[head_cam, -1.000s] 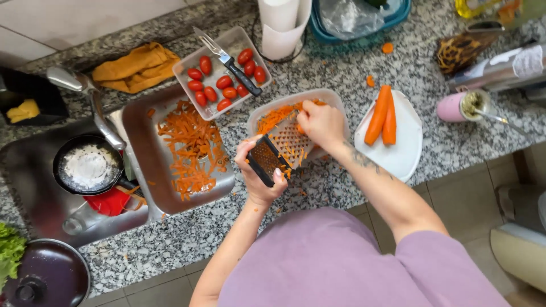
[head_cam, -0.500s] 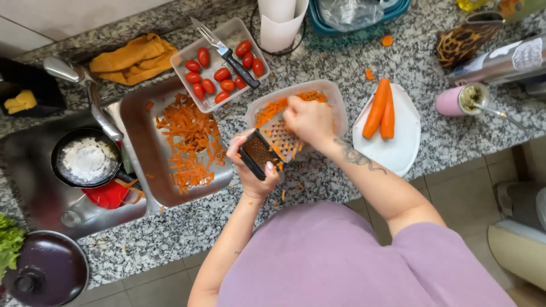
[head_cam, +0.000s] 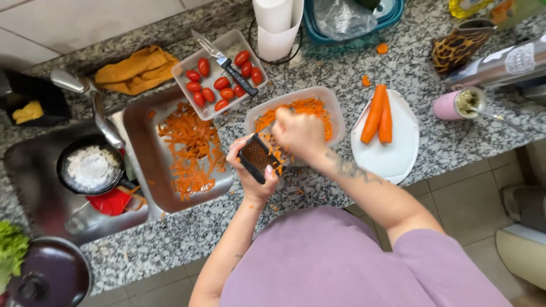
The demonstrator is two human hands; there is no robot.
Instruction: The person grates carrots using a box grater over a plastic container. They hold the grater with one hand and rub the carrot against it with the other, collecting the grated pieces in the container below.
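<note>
The grater (head_cam: 260, 157), a small metal one with a black frame, stands tilted over the near edge of a clear plastic tub (head_cam: 335, 113) in the middle of the granite counter (head_cam: 398, 62). The left hand (head_cam: 253, 173) holds it from the near side, with the fingers wrapped tight around its lower end. The right hand (head_cam: 300, 135) is above the grater's far end, its fingers closed together on something I cannot see, which it presses on the grater. Inside the tub lies a heap of grated carrot (head_cam: 310, 108).

To the right of the tub is a white cutting board (head_cam: 392, 159) with two peeled carrots (head_cam: 379, 113) lying side by side on it. To the left, a steel tray (head_cam: 142, 136) holds many carrot peels (head_cam: 190, 145). Just beyond it, farther from the person, a clear tray of cherry tomatoes (head_cam: 219, 79) has a black-handled knife (head_cam: 227, 62) resting across it. Far left, in the sink, there is a black pan (head_cam: 91, 167) with something white in it.
</note>
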